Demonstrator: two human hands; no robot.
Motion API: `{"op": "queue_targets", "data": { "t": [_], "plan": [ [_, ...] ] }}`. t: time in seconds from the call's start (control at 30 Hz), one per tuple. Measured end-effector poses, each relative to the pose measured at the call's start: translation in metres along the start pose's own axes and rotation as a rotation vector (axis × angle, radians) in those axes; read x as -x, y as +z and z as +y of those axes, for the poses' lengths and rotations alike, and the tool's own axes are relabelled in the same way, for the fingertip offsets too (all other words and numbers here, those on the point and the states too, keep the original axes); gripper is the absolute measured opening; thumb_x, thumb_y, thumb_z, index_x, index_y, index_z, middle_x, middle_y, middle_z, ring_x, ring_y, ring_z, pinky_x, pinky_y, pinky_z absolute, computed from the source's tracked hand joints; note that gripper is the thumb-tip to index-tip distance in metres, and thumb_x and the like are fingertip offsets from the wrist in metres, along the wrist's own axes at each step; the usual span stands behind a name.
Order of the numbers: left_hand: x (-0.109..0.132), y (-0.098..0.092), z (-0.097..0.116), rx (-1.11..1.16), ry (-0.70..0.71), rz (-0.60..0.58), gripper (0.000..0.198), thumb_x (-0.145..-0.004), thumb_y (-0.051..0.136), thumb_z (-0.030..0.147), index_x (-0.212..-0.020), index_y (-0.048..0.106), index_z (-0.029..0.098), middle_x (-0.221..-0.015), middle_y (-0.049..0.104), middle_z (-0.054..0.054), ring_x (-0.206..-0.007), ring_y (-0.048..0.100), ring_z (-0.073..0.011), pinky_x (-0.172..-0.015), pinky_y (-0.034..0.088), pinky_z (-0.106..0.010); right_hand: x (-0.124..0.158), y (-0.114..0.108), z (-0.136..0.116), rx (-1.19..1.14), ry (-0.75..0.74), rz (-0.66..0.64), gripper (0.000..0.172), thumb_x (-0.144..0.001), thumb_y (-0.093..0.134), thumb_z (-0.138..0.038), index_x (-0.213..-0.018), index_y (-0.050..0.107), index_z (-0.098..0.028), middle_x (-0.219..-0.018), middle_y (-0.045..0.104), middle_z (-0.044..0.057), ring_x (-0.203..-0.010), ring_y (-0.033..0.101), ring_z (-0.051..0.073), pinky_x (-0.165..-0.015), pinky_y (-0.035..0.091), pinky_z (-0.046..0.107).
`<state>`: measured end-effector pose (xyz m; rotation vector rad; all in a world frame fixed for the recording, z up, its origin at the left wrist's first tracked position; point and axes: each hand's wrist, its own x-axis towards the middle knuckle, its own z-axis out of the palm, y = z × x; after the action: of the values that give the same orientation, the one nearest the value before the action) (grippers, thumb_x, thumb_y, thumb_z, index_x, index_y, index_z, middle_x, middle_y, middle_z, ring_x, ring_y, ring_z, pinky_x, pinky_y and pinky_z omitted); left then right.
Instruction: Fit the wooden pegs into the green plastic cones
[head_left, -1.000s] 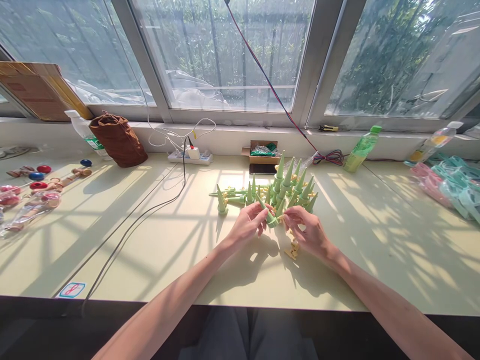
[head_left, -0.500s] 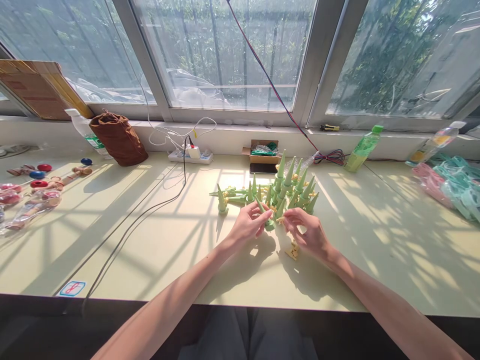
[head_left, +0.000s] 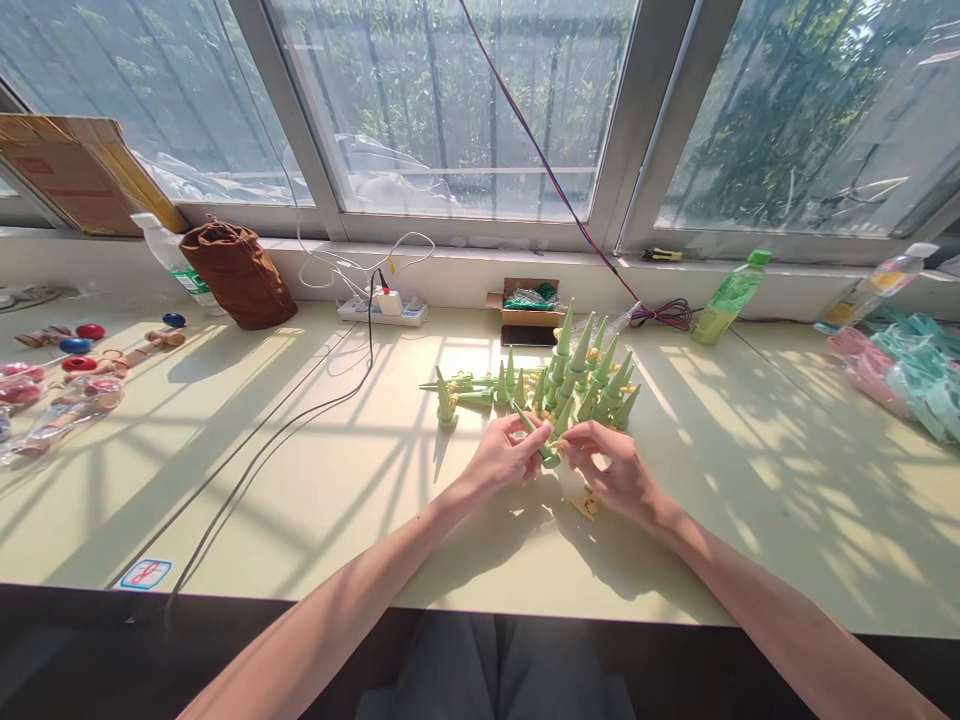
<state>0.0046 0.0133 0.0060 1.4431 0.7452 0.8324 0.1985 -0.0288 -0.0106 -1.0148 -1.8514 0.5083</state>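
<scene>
My left hand [head_left: 504, 455] is closed around a pale green cone-shaped piece [head_left: 550, 459] with a ringed base, held tilted above the table. Close on its right, my right hand [head_left: 613, 468] pinches a small yellow piece, mostly covered by the fingertips, against or very near the cone's base. Just below the right hand lie a few small yellow pieces [head_left: 587, 502]. Beyond both hands stands a cluster of similar green cones [head_left: 579, 365] with yellow bits among them; some others lie on their sides. One cone [head_left: 445, 402] stands apart at the left.
A small open carton [head_left: 531, 316] and a power strip [head_left: 384, 312] are at the back. A black cable [head_left: 300, 412] crosses the table. Left are a brown pouch [head_left: 241, 275] and wooden toys [head_left: 97, 365]; right, a green bottle [head_left: 731, 300] and bagged straps [head_left: 919, 365].
The cone in my left hand has shifted slightly right and down, and its base now meets the right fingertips. The yellow piece, visible before, is now mostly hidden.
</scene>
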Motion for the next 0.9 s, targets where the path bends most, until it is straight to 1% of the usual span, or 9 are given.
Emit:
{"op": "queue_targets", "data": {
  "t": [0.27,0.43,0.63,0.77,0.9],
  "plan": [
    [0.0001,0.0003,-0.0008,0.020,-0.006,0.022,0.041,-0.086,0.062,0.058,-0.085,0.057,0.017,-0.048,0.055,0.004,-0.036,0.047,-0.0092,-0.038,0.037,-0.019,-0.0014,-0.0003,-0.0014,0.026,-0.002,0.005,0.008,-0.097,0.055,-0.027,-0.096,0.061,-0.022,-0.081,0.065,0.007,-0.061,0.062,0.019,-0.057,0.055,0.037],
    [0.0003,0.0002,-0.0006,0.032,0.021,0.035,0.041,-0.086,0.063,0.058,-0.086,0.057,0.018,-0.044,0.052,0.006,-0.033,0.043,-0.0083,-0.037,0.036,-0.019,-0.0025,-0.0001,-0.0016,0.032,0.006,0.024,0.009,-0.096,0.055,-0.028,-0.092,0.059,-0.021,-0.075,0.064,0.006,-0.058,0.060,0.018,-0.052,0.052,0.034],
    [0.0031,-0.0007,0.0007,-0.029,0.030,0.024,0.039,-0.087,0.062,0.056,-0.088,0.058,0.017,-0.041,0.047,0.008,-0.032,0.040,-0.0073,-0.035,0.032,-0.017,-0.0027,0.0003,0.0000,0.082,0.009,-0.010,0.011,-0.096,0.053,-0.026,-0.087,0.055,-0.021,-0.065,0.060,0.001,-0.053,0.057,0.016,-0.052,0.048,0.031],
    [0.0041,-0.0005,0.0019,-0.078,0.063,0.025,0.041,-0.087,0.062,0.056,-0.088,0.060,0.016,-0.044,0.044,0.008,-0.034,0.041,-0.0065,-0.034,0.030,-0.017,-0.0038,0.0001,-0.0005,0.113,0.013,-0.032,0.016,-0.096,0.052,-0.027,-0.082,0.055,-0.020,-0.065,0.061,0.000,-0.053,0.055,0.014,-0.053,0.045,0.028],
    [0.0034,0.0002,0.0021,-0.074,0.078,0.039,0.041,-0.087,0.063,0.055,-0.084,0.060,0.015,-0.049,0.043,0.008,-0.036,0.039,-0.0043,-0.037,0.031,-0.017,-0.0044,0.0001,-0.0010,0.143,0.025,-0.051,0.016,-0.097,0.051,-0.028,-0.084,0.057,-0.019,-0.065,0.061,0.000,-0.054,0.056,0.014,-0.054,0.044,0.028]
  ]
}}
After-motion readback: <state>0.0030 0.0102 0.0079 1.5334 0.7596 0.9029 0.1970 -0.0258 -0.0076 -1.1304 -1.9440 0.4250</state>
